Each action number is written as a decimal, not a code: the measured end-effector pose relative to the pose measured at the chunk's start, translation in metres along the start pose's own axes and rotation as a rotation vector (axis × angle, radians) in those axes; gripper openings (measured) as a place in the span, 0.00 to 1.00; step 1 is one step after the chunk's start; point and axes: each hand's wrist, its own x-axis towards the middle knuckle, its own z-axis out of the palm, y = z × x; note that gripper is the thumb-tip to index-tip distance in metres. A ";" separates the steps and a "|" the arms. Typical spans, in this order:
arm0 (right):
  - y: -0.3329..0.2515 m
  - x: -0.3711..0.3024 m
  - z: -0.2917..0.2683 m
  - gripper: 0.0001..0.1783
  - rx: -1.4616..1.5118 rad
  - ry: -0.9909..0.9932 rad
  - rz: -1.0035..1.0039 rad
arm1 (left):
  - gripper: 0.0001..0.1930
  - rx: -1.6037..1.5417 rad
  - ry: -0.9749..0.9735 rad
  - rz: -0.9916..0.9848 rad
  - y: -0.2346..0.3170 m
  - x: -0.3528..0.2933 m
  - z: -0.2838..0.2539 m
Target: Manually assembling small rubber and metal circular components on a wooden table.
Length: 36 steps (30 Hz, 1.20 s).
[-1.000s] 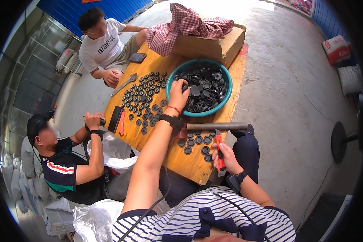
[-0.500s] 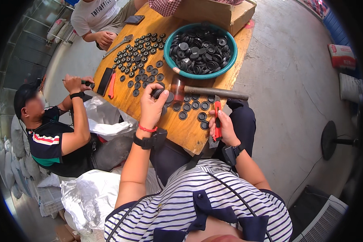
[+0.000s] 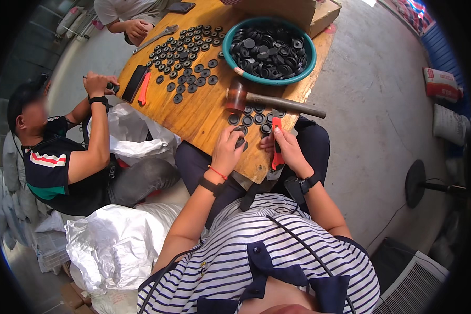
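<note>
My left hand (image 3: 227, 150) is closed around a dark round cap (image 3: 240, 142) just above the near end of the wooden table. A little to its right, my right hand (image 3: 292, 151) grips a red utility knife (image 3: 277, 152), held upright with its blade end pointing away from me. Beyond both hands, several black ringed caps (image 3: 259, 119) lie on the wood. Behind them rests a mallet (image 3: 237, 97) with an amber-red head, its handle stretching to the right past the table's edge.
A teal basin (image 3: 312, 67) heaped with black caps stands at the far right. Across the table (image 3: 204, 112) lie rows of small round parts (image 3: 186, 49), a wrench (image 3: 155, 38), a phone (image 3: 135, 82) and another red cutter (image 3: 144, 89). A co-worker (image 3: 63, 146) sits at the left.
My left hand has come nearer and to the right, toward the knife, and fewer caps show in it. The loose parts at the table's middle no longer lie beside it. My right hand moved slightly.
</note>
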 end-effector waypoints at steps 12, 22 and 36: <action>0.008 -0.010 0.026 0.15 -0.404 0.128 -0.153 | 0.28 0.167 -0.053 0.177 -0.011 -0.026 -0.006; -0.009 0.000 0.054 0.21 -1.017 0.086 -0.213 | 0.29 0.151 0.091 -0.062 -0.006 -0.050 -0.013; -0.008 -0.012 0.052 0.21 -1.200 0.154 -0.242 | 0.23 0.203 0.106 -0.041 -0.008 -0.040 -0.010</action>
